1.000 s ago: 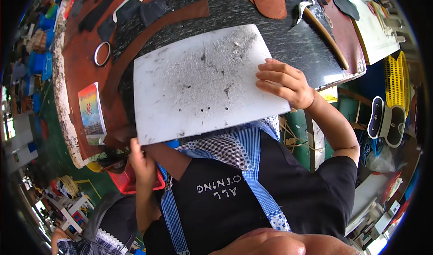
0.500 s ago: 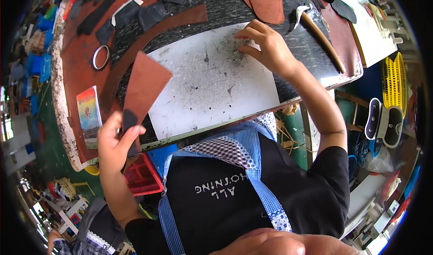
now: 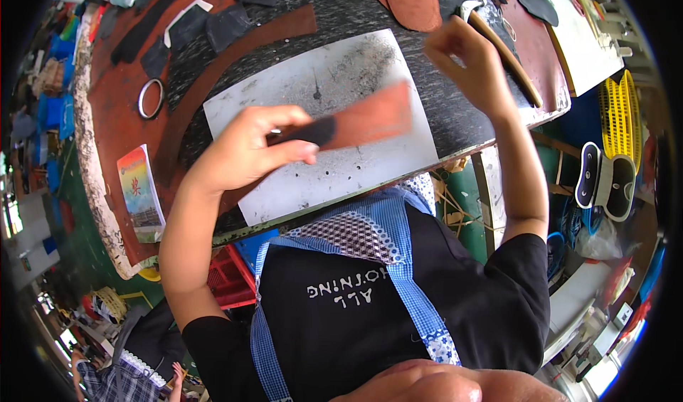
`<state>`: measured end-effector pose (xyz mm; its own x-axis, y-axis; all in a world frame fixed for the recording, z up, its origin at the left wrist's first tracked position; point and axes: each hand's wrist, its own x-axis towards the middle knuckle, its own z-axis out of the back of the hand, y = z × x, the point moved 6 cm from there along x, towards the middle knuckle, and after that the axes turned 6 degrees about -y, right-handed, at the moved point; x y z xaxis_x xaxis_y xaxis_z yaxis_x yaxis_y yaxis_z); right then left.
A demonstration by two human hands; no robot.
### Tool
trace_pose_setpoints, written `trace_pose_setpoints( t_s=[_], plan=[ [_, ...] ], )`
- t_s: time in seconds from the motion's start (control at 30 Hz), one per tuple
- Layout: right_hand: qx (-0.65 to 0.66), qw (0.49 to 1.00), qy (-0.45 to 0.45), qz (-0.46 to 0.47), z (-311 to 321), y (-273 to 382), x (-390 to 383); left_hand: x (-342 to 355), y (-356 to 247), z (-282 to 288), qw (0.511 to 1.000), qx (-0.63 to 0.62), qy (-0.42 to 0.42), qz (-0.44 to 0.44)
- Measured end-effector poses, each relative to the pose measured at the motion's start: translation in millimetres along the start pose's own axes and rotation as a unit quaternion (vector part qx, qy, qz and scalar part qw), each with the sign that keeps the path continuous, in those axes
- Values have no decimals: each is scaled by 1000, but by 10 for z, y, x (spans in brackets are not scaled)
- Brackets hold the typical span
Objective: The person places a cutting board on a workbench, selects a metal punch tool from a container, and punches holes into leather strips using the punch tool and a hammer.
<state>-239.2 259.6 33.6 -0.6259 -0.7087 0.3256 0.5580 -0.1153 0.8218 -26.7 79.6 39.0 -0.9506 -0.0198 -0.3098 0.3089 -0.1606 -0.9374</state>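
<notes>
My left hand (image 3: 260, 142) pinches a reddish-brown leather piece (image 3: 373, 117) by its black end, thumb below and fingers above. The piece is blurred and tilted over the white board (image 3: 263, 196), which is speckled with grey marks and lies along the near edge of the table. My right hand (image 3: 469, 64) is raised beside the hammer (image 3: 509, 53), fingers curled toward the thumb with a small gap in the loop. Whether anything small sits in those fingertips is hidden. The hammer's wooden handle runs just behind that hand.
A long curved brown leather strip (image 3: 206, 78) borders the board. Dark leather scraps (image 3: 228, 25) and rounded brown pieces (image 3: 413, 3) lie at the back. Left are a metal ring (image 3: 151, 99) and a colourful booklet (image 3: 140, 188). A yellow basket (image 3: 620, 117) stands right, beyond the table.
My left hand has swung the leather piece rightward over the board, from upright to nearly level. My right hand has left the board and moved right, beside the hammer, its fingers more curled.
</notes>
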Motion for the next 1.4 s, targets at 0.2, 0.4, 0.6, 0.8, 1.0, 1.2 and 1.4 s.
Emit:
trace_pose_setpoints(
  t_s=[0.2,0.4,0.6,0.8,1.0,1.2,1.4],
  plan=[
    [-103,971,215,-18,277,370,-940,336,-107,-306,930,298,-131,-172],
    [-169,964,81,187,-198,408,-1166,285,5,-265,932,292,-150,-154],
    [-158,965,38,205,-214,238,-596,337,22,113,937,272,-206,-79],
    [-258,958,-43,120,400,13,-318,185,-141,508,961,-70,-219,-153],
    [-500,860,-93,33,917,-657,-140,637,-21,175,879,-473,-24,-61],
    [-506,859,-71,-36,941,-957,-148,660,153,176,861,-483,-158,-19],
    [-487,869,-85,-27,969,-1022,-143,618,211,291,848,-499,-177,-13]
  ],
)
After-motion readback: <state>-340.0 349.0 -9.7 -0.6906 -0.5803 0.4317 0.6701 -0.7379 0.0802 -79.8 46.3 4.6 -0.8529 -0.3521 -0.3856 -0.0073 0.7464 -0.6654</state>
